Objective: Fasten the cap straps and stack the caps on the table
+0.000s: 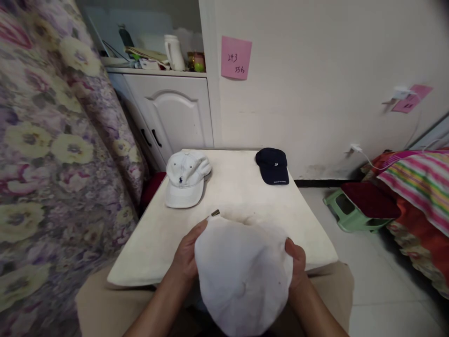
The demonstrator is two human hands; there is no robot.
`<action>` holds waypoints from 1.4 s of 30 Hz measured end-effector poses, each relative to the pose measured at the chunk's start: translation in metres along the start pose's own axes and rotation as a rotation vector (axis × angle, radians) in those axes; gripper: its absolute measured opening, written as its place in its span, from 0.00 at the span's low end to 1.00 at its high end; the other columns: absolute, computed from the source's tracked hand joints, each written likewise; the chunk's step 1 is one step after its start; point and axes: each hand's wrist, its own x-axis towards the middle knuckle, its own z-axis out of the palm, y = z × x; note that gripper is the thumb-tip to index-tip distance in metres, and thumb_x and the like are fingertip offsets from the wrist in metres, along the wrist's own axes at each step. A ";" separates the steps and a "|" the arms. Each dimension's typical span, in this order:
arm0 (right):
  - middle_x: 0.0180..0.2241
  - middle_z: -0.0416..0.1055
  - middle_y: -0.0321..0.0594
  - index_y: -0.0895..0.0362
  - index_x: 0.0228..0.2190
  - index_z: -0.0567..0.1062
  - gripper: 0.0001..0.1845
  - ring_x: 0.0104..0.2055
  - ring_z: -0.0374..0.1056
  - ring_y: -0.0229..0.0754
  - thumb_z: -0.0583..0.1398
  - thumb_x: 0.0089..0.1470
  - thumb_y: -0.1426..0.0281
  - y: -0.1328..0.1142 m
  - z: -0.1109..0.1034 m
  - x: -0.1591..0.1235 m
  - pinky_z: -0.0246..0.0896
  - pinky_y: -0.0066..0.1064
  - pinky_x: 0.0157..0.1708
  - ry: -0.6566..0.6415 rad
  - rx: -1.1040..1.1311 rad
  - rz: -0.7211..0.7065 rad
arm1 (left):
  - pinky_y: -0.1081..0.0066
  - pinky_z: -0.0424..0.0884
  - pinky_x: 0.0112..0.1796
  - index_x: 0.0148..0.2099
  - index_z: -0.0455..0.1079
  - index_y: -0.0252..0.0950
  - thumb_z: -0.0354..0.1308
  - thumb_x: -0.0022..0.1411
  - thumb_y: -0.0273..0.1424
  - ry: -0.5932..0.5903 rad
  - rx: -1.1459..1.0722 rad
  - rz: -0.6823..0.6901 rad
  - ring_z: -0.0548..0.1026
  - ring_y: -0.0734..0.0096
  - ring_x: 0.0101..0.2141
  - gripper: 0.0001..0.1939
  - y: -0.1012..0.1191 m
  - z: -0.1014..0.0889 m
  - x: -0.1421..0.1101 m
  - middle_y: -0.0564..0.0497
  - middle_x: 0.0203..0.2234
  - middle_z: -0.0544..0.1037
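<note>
Between my two hands is a white cap, held over the near edge of the table and my lap. A small metal buckle shows at its far left edge. My left hand grips the cap's left side, and my right hand grips its right side; the cap hides some of the fingers. Beyond it, on the left of the table, lies a white cap with a small dark logo, brim toward me. A navy cap lies at the far right of the table, its brim also facing me.
The cream-covered table stands against the wall. A floral curtain hangs close on the left, near a white cabinet with a jug on its shelf. At right are a green stool and a striped bedspread.
</note>
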 end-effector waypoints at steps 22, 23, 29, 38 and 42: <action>0.52 0.76 0.44 0.52 0.57 0.71 0.42 0.55 0.69 0.60 0.48 0.55 0.38 -0.008 -0.002 0.027 0.61 0.52 0.55 -0.020 0.095 -0.003 | 0.64 0.70 0.48 0.45 0.80 0.42 0.71 0.51 0.38 -0.390 -0.073 -0.197 0.78 0.52 0.47 0.17 -0.104 -0.065 -0.026 0.48 0.40 0.83; 0.52 0.76 0.45 0.53 0.57 0.71 0.42 0.55 0.69 0.60 0.48 0.55 0.38 -0.008 -0.003 0.029 0.61 0.52 0.56 -0.021 0.103 -0.009 | 0.63 0.70 0.48 0.44 0.81 0.42 0.71 0.50 0.38 -0.371 -0.080 -0.224 0.78 0.51 0.47 0.18 -0.111 -0.066 -0.030 0.47 0.41 0.83; 0.53 0.75 0.46 0.54 0.57 0.71 0.41 0.55 0.69 0.59 0.51 0.55 0.39 -0.011 -0.004 0.033 0.59 0.54 0.57 0.003 0.178 -0.044 | 0.55 0.73 0.40 0.52 0.77 0.43 0.69 0.49 0.36 -0.396 -0.060 -0.336 0.77 0.42 0.48 0.26 -0.137 -0.062 -0.036 0.41 0.48 0.80; 0.44 0.80 0.44 0.54 0.45 0.79 0.31 0.55 0.70 0.55 0.55 0.56 0.44 -0.005 -0.025 0.044 0.61 0.50 0.56 0.080 0.257 -0.070 | 0.57 0.73 0.48 0.49 0.78 0.36 0.68 0.49 0.25 -0.242 -0.030 -0.144 0.77 0.45 0.49 0.22 -0.098 -0.062 -0.035 0.41 0.44 0.82; 0.47 0.79 0.40 0.53 0.46 0.77 0.24 0.52 0.73 0.44 0.56 0.60 0.50 0.010 -0.033 0.049 0.64 0.39 0.55 0.010 0.329 -0.054 | 0.60 0.75 0.47 0.46 0.78 0.33 0.68 0.50 0.23 -0.226 0.039 -0.063 0.80 0.49 0.45 0.18 -0.056 -0.059 -0.021 0.41 0.38 0.84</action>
